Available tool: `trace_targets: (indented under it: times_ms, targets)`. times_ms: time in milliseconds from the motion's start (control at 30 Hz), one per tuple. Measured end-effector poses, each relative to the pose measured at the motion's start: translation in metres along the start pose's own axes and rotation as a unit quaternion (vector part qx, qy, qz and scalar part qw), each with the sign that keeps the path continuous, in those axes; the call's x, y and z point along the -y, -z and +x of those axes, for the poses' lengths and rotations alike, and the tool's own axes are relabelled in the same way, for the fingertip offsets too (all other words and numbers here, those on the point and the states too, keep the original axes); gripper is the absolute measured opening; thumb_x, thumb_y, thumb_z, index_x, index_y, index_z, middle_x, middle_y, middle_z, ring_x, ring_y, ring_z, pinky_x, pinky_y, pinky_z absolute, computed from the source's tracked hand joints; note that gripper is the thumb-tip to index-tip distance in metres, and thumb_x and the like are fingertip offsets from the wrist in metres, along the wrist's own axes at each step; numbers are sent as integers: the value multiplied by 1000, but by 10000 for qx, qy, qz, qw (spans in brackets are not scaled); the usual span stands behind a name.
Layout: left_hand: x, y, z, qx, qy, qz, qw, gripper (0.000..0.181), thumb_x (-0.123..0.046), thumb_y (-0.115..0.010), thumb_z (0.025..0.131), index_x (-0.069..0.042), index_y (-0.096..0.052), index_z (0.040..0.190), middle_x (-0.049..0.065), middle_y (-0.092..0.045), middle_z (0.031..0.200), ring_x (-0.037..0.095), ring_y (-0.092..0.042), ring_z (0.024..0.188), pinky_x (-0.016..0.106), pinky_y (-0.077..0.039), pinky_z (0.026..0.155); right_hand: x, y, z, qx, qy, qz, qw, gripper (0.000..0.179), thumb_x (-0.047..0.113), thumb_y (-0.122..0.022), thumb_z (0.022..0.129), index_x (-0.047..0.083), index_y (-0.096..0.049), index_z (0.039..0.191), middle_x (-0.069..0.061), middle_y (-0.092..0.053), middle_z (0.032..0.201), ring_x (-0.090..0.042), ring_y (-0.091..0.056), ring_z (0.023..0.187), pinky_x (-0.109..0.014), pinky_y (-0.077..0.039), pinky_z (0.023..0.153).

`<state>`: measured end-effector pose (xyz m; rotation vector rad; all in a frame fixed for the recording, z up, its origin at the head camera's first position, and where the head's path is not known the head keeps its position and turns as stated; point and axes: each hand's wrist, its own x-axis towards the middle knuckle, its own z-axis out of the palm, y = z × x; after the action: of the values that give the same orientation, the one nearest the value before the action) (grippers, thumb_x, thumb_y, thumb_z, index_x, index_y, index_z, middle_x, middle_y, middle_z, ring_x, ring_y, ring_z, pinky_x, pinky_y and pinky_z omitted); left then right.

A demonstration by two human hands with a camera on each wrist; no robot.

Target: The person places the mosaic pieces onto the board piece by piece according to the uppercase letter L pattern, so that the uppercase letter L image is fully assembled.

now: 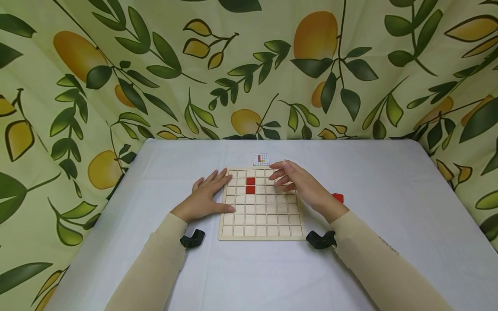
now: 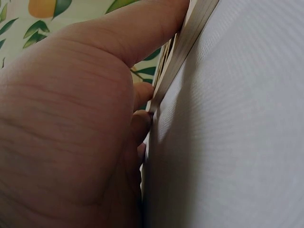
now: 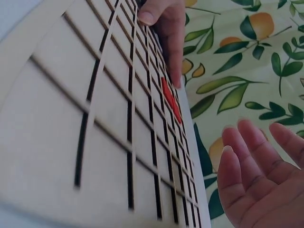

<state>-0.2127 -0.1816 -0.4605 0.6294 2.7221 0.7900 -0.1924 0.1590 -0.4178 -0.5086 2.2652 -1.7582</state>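
I read the step in hand as laying coloured pieces to match a pattern. The pale wooden square board with a ruled grid (image 1: 255, 219) lies flat on the white cloth-covered surface (image 1: 256, 276), and two red square tiles (image 1: 250, 189) sit in its third column from the left, one directly above the other. Just beyond its far edge is the small white gridded card (image 1: 261, 159), showing a red upright bar and a yellow patch. I have the left hand (image 1: 208, 196) spread at the board's left edge, thumb and fingertips on the rim, probably steadying it. The right hand (image 1: 305, 183) hovers over the upper right squares, fingers apart and loosely bent, with nothing visible between them. Red pieces (image 1: 338, 198) lie past the right wrist, partly hidden, so I cannot count them. My next move, I judge, calls for checking the card, then pinching another piece and lowering it squarely into its cell.
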Motion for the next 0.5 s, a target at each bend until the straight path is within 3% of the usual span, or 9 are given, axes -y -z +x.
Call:
trace_targets:
  times_ms: [233, 500]
  targets:
    - [-2, 1, -1, -6, 4, -23, 10000, 112, -63, -89, 83, -18, -38, 172, -3, -15, 180, 24, -1, 166, 59, 7, 126, -9, 25, -20, -263, -85, -209, 9994, 66, 49, -26, 120, 0, -51, 156, -17, -65, 135, -35, -65, 118, -51, -51, 103]
    - [-1, 0, -1, -30, -38, 10, 10000, 111, -63, -88, 83, -19, -38, 172, -3, -15, 180, 24, -2, 166, 59, 6, 126, -21, 54, -44, -474, -114, -400, 9980, 66, 49, -25, 120, 1, -49, 158, -15, -65, 138, -34, -63, 121, -36, -52, 101]
